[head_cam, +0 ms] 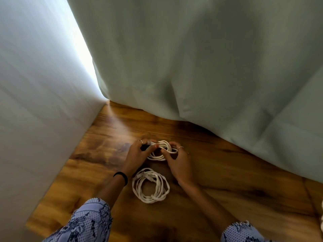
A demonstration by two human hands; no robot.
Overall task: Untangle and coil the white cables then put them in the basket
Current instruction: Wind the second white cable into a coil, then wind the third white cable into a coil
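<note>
Two coils of white cable are on the wooden floor (227, 180). The nearer coil (150, 185) lies flat and loose between my forearms, touched by neither hand. The farther coil (161, 151) is held between both hands. My left hand (139, 154) pinches its left side, where a cable end and a small dark part show at the fingertips. My right hand (178, 158) grips its right side, fingers curled over the loops. No basket is in view.
A pale green curtain (209, 67) hangs to the floor just beyond the coils. A white wall or panel (35, 102) closes off the left side. A bit of white woven material (321, 220) shows at the right edge.
</note>
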